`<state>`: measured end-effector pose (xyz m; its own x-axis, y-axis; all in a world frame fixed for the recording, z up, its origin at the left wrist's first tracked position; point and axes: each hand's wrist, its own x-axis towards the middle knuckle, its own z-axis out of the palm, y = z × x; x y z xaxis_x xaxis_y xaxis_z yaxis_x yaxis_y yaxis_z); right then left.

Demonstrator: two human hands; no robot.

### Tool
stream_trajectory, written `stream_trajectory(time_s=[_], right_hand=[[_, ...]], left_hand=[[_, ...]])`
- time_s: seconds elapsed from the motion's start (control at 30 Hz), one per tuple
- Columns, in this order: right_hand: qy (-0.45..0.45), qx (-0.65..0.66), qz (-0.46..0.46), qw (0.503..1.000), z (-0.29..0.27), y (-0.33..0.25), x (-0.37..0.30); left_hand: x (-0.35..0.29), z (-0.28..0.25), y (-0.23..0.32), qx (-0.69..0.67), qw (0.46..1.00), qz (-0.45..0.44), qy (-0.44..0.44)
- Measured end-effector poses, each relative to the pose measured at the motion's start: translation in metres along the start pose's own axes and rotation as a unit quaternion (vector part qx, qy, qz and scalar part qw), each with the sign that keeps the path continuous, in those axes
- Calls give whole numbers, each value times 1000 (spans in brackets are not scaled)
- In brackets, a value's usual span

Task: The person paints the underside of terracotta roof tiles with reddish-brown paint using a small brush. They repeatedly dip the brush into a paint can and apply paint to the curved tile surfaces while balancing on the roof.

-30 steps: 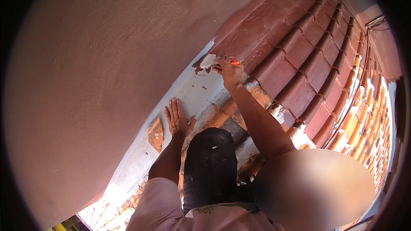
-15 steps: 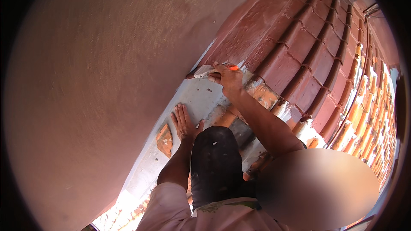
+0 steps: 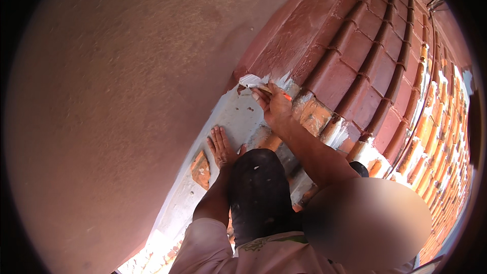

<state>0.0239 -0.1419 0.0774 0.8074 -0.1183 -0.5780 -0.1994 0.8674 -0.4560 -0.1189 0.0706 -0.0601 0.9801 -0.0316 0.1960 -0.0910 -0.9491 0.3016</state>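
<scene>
The right hand (image 3: 278, 106) is gripping a flat, pale-bristled paintbrush with an orange-ended handle (image 3: 251, 80), its head lying where a glossy dark-red painted band (image 3: 285, 45) is meeting a smooth pale-grey mortar strip (image 3: 236, 120). The left hand (image 3: 221, 147) is lying palm-down on that strip, its grip open and holding nothing. The brush is seemingly handling light, stiff-handled and soft-tipped; paint is possibly making it slippery, so the handle is offering the soundest hold.

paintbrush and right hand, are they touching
Touching: the head view shows the right hand gripping the paintbrush by its handle.
</scene>
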Motion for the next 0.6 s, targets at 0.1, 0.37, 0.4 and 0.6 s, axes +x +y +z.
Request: stream_trajectory(time_s=[0.1, 0.37, 0.4, 0.6], right_hand=[[0, -68, 56, 996, -24, 31, -12], [-60, -324, -302, 895, 11, -48, 61], [-50, -368, -349, 860, 13, -50, 56], [-20, -354, 14, 935, 17, -2, 22]], left_hand=[[0, 0, 0, 5, 1000, -6, -5], [0, -3, -1, 8, 999, -11, -37], [-1, -5, 1, 9, 998, -22, -53], [1, -8, 2, 5, 998, -32, -49]])
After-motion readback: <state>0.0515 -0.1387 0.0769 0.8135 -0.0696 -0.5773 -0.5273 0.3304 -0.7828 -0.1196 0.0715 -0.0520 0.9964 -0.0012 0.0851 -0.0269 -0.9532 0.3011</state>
